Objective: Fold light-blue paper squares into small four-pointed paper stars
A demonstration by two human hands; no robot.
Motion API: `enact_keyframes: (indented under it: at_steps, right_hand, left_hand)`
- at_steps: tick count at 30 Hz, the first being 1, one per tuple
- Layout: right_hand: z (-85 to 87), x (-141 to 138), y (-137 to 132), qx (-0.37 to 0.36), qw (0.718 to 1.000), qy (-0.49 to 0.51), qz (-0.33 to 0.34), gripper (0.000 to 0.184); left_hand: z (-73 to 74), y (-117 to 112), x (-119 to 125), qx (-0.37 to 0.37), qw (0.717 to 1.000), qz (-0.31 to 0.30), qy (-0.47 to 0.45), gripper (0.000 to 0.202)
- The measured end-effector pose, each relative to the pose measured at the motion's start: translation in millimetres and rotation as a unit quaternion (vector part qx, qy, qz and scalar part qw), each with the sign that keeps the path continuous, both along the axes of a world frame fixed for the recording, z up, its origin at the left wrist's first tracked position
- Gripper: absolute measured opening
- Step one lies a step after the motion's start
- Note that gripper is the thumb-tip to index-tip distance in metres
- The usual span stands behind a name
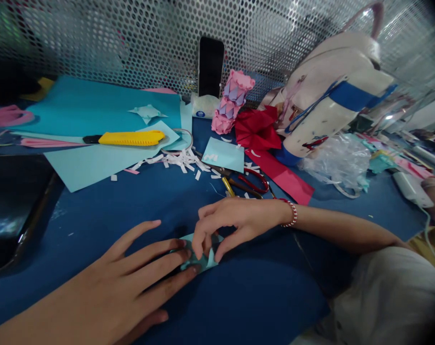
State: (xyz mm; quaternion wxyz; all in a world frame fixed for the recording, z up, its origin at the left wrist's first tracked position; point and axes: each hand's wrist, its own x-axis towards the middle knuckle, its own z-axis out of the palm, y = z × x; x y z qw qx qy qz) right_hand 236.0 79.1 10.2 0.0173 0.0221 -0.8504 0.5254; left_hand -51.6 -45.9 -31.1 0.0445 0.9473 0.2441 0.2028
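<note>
A small folded piece of light blue paper (203, 261) lies on the dark blue table top (249, 297) near the front. My left hand (131, 278) rests flat beside it, fingers stretched out, with the fingertips pressing on the paper's left part. My right hand (232, 223) reaches in from the right, wearing a bead bracelet (292, 213). Its thumb and fingertips pinch down on the paper's top and right edge. Most of the paper is hidden under both hands.
Behind lie a yellow utility knife (131, 138) on light blue sheets (95, 163), white paper scraps (181, 160), a small blue square (223, 154), red-handled scissors (253, 182), red paper (275, 167), a pink folded model (232, 100), a phone (210, 67), a white bag (332, 91) and a mesh wall (131, 38).
</note>
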Motion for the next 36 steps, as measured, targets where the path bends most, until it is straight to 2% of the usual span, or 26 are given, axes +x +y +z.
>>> enact_keyframes:
  at_steps: [5, 14, 22, 26, 36]
  right_hand:
    - [-1.2, 0, -5, 0.009, 0.999, -0.008, -0.038, 0.027]
    - [7.8, -2, -13, 0.022, 0.996, -0.041, -0.076, 0.029]
    - [0.4, -4, -16, -0.031, 0.992, -0.008, -0.121, 0.033]
    - [0.3, -5, -15, 0.006, 0.994, 0.000, -0.106, 0.033]
    - [-6.5, -5, -14, 0.035, 0.995, 0.038, -0.083, 0.021]
  left_hand:
    - [-2.5, -2, 0, 0.001, 1.000, 0.003, -0.002, 0.045]
    - [-1.1, -2, 4, 0.000, 1.000, 0.004, -0.004, 0.044]
    - [2.2, -4, 11, 0.010, 1.000, 0.015, -0.009, 0.048]
    - [3.3, -6, 10, 0.011, 1.000, 0.019, -0.010, 0.045]
    - [6.1, -9, 12, 0.039, 0.999, 0.021, -0.014, 0.034]
